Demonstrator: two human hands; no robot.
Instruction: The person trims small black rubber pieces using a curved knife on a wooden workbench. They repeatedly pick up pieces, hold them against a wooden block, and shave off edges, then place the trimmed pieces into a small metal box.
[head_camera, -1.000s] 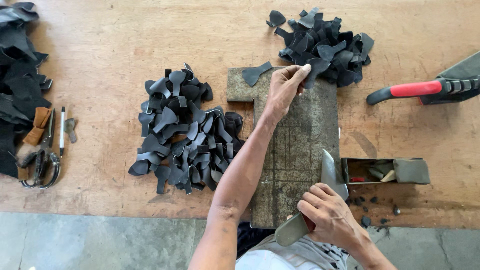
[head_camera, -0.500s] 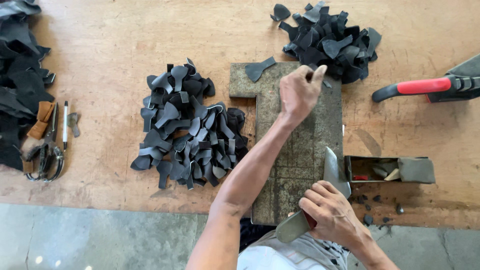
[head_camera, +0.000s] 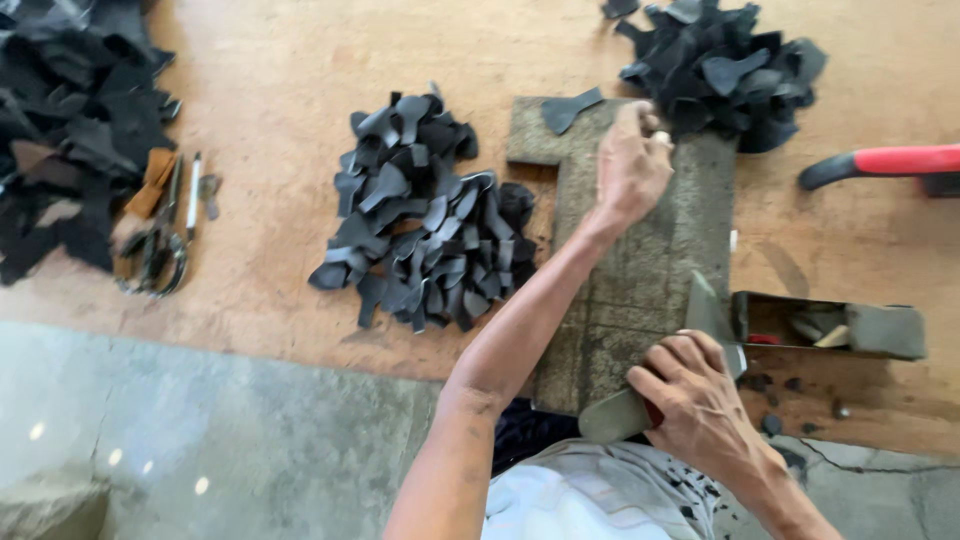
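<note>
My left hand (head_camera: 632, 165) reaches across a dark stone slab (head_camera: 640, 260) toward the near edge of a heap of black leather pieces (head_camera: 725, 65) at the top; its fingers are curled, and whether they pinch a piece is hidden. A single black cut piece (head_camera: 568, 108) lies on the slab's top left corner. My right hand (head_camera: 695, 400) grips the handle of a broad flat-bladed knife (head_camera: 705, 320) at the slab's lower right, blade pointing up. A second heap of black cut pieces (head_camera: 425, 215) lies left of the slab.
A red-handled tool (head_camera: 880, 163) lies at the right edge. A small open metal box (head_camera: 835, 325) sits right of the knife, with dark scraps below it. Scissors (head_camera: 160, 240) and more black leather (head_camera: 70, 120) are at the far left. The wooden board ends at a concrete floor (head_camera: 200, 430).
My left hand has moved from the slab's upper part further toward the top heap. The view has shifted slightly down. My right hand keeps hold of the knife.
</note>
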